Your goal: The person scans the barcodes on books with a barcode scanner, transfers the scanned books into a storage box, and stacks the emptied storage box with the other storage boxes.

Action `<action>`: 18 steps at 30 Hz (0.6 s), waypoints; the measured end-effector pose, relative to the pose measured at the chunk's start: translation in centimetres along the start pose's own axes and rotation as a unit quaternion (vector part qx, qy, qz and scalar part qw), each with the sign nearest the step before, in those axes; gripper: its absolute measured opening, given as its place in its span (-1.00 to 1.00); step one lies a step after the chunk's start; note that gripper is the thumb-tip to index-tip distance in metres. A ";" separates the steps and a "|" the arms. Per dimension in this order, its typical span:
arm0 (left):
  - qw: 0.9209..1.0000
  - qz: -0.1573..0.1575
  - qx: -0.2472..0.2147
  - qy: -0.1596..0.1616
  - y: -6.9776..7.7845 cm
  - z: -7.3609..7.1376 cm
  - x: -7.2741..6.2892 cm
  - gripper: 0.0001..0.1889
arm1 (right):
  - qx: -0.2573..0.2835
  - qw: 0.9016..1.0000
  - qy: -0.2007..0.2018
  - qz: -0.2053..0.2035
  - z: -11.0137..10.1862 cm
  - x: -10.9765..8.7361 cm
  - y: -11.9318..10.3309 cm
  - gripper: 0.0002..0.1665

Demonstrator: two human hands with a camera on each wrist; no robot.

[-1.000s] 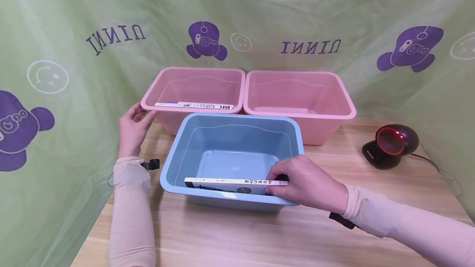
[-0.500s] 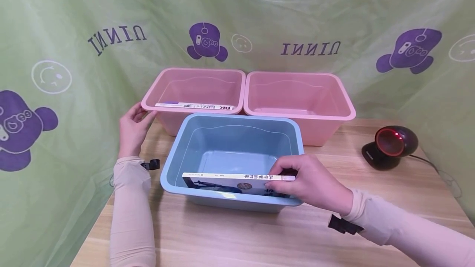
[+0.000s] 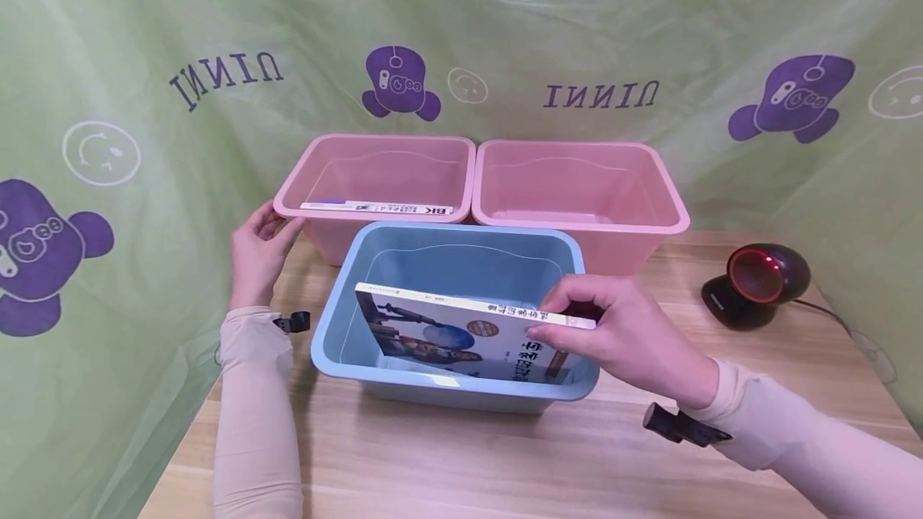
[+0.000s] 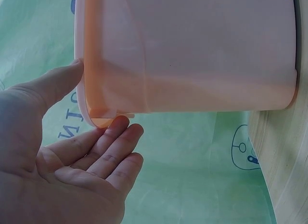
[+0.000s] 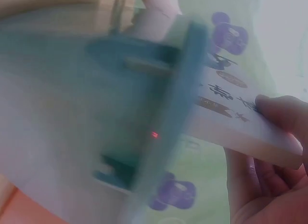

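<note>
My right hand [image 3: 634, 335] pinches a thin white book [image 3: 461, 339] by its spine end, thumb on the illustrated cover. The book stands tilted, its lower part inside the blue bin [image 3: 339, 295] and its top edge above the rim. In the right wrist view the book [image 5: 240, 127] runs from the hand [image 5: 274, 185] behind the blurred bin rim. My left hand [image 3: 263, 251] holds the near left corner of the left pink bin [image 3: 375, 142]; in the left wrist view its thumb and fingertips touch the rim [image 4: 91, 89] on two sides of that corner.
Another book [image 3: 378, 207] lies in the left pink bin against its near wall. A second pink bin [image 3: 649, 239] stands to its right, behind the blue bin. A black scanner [image 3: 757, 283] with a red light and cable sits right on the wooden table [image 3: 461, 463]. Green curtain surrounds everything.
My right hand has risen and shifted right with the book, so more of its cover shows above the blue rim. The left hand has stayed at the pink bin's corner.
</note>
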State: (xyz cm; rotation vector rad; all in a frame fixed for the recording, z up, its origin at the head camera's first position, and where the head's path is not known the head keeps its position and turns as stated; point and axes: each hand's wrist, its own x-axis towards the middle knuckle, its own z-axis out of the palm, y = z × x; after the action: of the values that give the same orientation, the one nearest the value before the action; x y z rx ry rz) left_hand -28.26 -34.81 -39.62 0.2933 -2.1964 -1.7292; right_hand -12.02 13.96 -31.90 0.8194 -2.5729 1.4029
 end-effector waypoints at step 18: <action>1.000 -0.008 0.021 -0.008 0.1 0.0 -0.1 -0.20 | 0.001 0.995 0.103 -0.008 -5.2 -0.2 -4.1 -0.75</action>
State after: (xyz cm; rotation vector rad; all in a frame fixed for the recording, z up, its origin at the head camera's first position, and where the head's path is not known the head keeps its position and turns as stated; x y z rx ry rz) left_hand -28.21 -34.73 -39.50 0.3090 -2.2498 -1.7005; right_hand -10.69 16.46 -25.92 0.6559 -2.4051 1.4037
